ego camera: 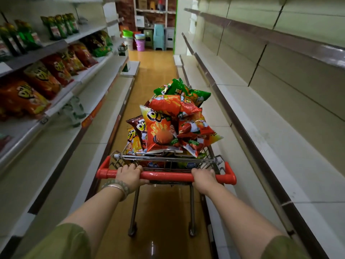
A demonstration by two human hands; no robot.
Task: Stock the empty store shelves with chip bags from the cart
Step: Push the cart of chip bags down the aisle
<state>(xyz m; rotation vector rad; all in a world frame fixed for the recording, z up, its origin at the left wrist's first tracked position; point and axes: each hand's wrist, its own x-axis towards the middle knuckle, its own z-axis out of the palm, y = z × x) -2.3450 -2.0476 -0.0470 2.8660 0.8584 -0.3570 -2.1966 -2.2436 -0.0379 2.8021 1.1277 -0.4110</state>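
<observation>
A: Item 1, cart?
B: Wire cart (168, 161), centre of frame, standing in the aisle on tan floor (155, 71). Red handle bar (168, 177) runs across lower centre.

A: Grips?
B: Left grip (130, 174) has fingers curled over the handle bar, left of centre. Right grip (204, 179) is curled round the same bar, right of centre. Bead bracelet + bangle (119, 187) on left wrist, ring (139, 168) on a left finger. Olive sleeves (61, 242) at the bottom corners.

A: Stock?
B: Chip bags (162, 131) heaped in the cart basket, piled above its rim. Mostly red/orange. One dark brown bag on the left side w/ a yellow one under it. Green bags (179, 88) on top at the far end.

A: Right of frame?
B: Right shelves (261, 128): cream boards, several tiers, dark edge strips, all bare.

A: Left of frame?
B: Left shelves (89, 94): orange & red bags (37, 86) in a row on the mid-left tier. Green packs (59, 27) stand on the tier above, upper left. Lower tiers bare, except sth clear & blurred at mid left, can't tell what.

A: Far end?
B: Top centre: stacked plastic stools (158, 36) and buckets (140, 42) on the floor.
</observation>
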